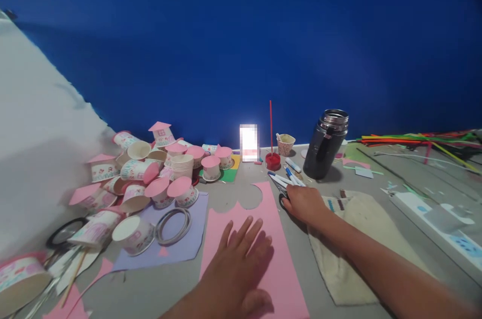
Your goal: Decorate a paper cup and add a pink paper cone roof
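Note:
My left hand (241,259) lies flat, fingers spread, on a sheet of pink paper (259,198) whose far edge has rounded cut-outs. My right hand (307,204) is at the far right side of that sheet, closed over the black handle of a pair of scissors (283,201). The scissors' blades point away to the left. White and blue marker pens (280,178) lie against them, partly under my fingers. How my right fingertips sit is partly hidden.
Paper cups with pink roofs (184,191) crowd the left, near a purple sheet (181,251) and a ring of grey tape (173,226). A dark flask (326,144) stands open behind my right hand. A beige cloth (361,249) and a power strip (440,223) lie rightward.

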`<state>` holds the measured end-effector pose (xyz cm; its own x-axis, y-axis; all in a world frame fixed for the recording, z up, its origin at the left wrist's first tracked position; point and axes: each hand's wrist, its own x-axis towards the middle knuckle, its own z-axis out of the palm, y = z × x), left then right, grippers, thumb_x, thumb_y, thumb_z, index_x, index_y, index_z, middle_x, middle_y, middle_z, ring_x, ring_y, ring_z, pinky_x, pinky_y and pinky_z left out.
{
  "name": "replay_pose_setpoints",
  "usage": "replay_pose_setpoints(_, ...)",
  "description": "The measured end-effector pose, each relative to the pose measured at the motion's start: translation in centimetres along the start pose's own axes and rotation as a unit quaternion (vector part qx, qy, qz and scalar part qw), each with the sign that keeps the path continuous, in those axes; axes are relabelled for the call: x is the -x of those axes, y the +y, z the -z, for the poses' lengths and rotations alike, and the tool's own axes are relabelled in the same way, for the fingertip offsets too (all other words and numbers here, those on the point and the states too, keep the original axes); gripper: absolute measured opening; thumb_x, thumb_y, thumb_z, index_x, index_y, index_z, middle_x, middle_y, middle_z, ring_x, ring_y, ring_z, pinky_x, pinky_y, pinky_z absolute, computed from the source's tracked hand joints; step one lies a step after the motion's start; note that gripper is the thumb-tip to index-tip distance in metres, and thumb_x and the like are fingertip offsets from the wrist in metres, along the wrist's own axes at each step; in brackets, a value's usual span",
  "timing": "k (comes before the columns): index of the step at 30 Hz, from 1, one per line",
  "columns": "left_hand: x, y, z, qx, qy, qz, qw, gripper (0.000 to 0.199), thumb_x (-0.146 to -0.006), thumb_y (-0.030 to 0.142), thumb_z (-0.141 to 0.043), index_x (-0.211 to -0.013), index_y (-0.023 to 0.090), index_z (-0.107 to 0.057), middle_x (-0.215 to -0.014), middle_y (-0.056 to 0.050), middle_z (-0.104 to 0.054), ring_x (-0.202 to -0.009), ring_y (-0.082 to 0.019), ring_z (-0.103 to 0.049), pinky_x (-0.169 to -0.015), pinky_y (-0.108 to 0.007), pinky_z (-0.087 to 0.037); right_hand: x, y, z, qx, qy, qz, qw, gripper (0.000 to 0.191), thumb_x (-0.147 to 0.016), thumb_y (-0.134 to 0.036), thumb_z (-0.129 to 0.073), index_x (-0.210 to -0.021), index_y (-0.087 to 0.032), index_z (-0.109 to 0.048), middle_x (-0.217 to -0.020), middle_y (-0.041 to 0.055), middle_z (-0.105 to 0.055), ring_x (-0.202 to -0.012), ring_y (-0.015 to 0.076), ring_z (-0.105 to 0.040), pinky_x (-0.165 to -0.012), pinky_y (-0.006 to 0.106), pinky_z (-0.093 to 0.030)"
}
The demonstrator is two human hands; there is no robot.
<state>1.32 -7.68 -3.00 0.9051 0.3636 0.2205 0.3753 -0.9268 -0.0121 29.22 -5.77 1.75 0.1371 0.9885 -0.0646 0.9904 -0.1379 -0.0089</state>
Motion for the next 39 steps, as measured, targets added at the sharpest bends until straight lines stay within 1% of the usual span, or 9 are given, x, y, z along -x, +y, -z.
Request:
replay_pose_setpoints(3,-2.0,-0.2,1.1,0.034,-0.041,-0.030,0.998,0.103,-0.087,0.087,-0.043,-0.166,0.023,-0.028,-0.172,-0.019,-0.029,-0.161,-0.043,-0.020,-0.124,-0.069,-0.022,0.0,-0.3,0.0,-0.004,-0.007,-0.008,1.000,0.036,-0.101,-0.033,-0.048,-0.113,-0.011,-0.073,-0.109,0.0208,-0.080,-0.099,0.0337,-0.077,-0.080,0.038,-0.052)
replay_pose_setpoints(6,-2.7,-0.4,-0.3,0.039,-0.058,-0.065,0.995,0.106,-0.085,0.090,-0.040,-0.166,0.023,-0.028,-0.170,-0.020,-0.034,-0.159,-0.042,-0.027,-0.123,-0.065,-0.026,0.0,-0.4,0.1,-0.010,-0.013,-0.016,1.000,0.035,-0.102,-0.035,-0.049,-0.113,-0.013,-0.073,-0.109,0.0203,-0.080,-0.100,0.0326,-0.077,-0.080,0.037,-0.051)
replay_pose_setpoints(11,-2.5,-0.8,-3.0,-0.032,0.023,-0.107,0.994,0.091,-0.092,0.080,-0.045,-0.160,0.020,-0.042,-0.159,-0.019,-0.052,-0.152,-0.038,-0.039,-0.129,-0.057,-0.005,-0.7,1.5,1.8,-0.025,0.002,-0.059,0.998,0.036,-0.106,-0.041,-0.042,-0.108,-0.023,-0.074,-0.110,0.0101,-0.081,-0.102,0.0277,-0.076,-0.076,0.032,-0.046)
replay_pose_setpoints(17,-2.9,-0.9,-3.2,-0.038,0.075,-0.108,0.991,0.070,-0.096,0.067,-0.053,-0.150,0.022,-0.056,-0.151,-0.017,-0.060,-0.153,-0.037,-0.034,-0.128,-0.058,0.005,-2.3,4.7,2.3,-0.025,-0.010,-0.127,0.991,0.033,-0.103,-0.042,-0.049,-0.101,-0.022,-0.074,-0.102,0.0090,-0.082,-0.094,0.0273,-0.076,-0.065,0.031,-0.037)
replay_pose_setpoints(23,-1.6,-0.8,-5.1,0.039,0.008,-0.073,0.997,0.080,-0.093,0.059,-0.063,-0.160,0.022,-0.038,-0.163,-0.017,-0.048,-0.155,-0.037,-0.035,-0.128,-0.059,-0.016,-2.7,4.3,0.9,-0.025,-0.041,-0.104,0.993,0.029,-0.101,-0.045,-0.053,-0.101,-0.023,-0.073,-0.094,0.0062,-0.081,-0.089,0.0264,-0.076,-0.061,0.031,-0.034)
replay_pose_setpoints(27,-1.1,-1.5,-4.9,0.101,0.032,-0.055,0.993,0.076,-0.090,0.043,-0.070,-0.158,0.024,-0.040,-0.170,-0.016,-0.037,-0.161,-0.034,-0.025,-0.127,-0.056,-0.026,-2.5,4.4,1.3,-0.006,-0.049,-0.108,0.993,0.024,-0.098,-0.036,-0.053,-0.098,-0.021,-0.073,-0.093,0.0105,-0.081,-0.089,0.0302,-0.076,-0.063,0.032,-0.037)
replay_pose_setpoints(30,-1.7,-2.1,-3.1,0.113,0.007,-0.023,0.993,0.067,-0.096,0.051,-0.063,-0.155,0.027,-0.045,-0.173,-0.011,-0.032,-0.163,-0.032,-0.019,-0.128,-0.055,-0.027,-2.3,4.7,1.5,0.010,-0.051,-0.117,0.992,0.026,-0.097,-0.035,-0.052,-0.095,-0.020,-0.073,-0.089,0.0146,-0.080,-0.087,0.0349,-0.076,-0.064,0.034,-0.039)
replay_pose_setpoints(34,-2.7,-2.3,-2.3,0.069,-0.044,-0.014,0.997,0.094,-0.091,0.083,-0.044,-0.158,0.017,-0.041,-0.169,-0.021,-0.036,-0.160,-0.039,-0.024,-0.126,-0.062,-0.026,-2.2,5.1,1.0,0.005,-0.052,-0.139,0.989,0.027,-0.098,-0.039,-0.050,-0.093,-0.023,-0.071,-0.083,0.0133,-0.079,-0.084,0.0374,-0.076,-0.064,0.037,-0.039)
replay_pose_setpoints(39,-2.4,-2.2,-4.6,-0.023,-0.022,-0.031,0.999,0.078,-0.101,0.070,-0.038,-0.160,0.019,-0.037,-0.169,-0.017,-0.038,-0.159,-0.033,-0.030,-0.128,-0.056,-0.025,-2.0,5.2,0.7,-0.023,0.012,-0.167,0.986,0.026,-0.100,-0.043,-0.048,-0.091,-0.027,-0.066,-0.076,0.0104,-0.076,-0.074,0.0354,-0.074,-0.064,0.041,-0.040)
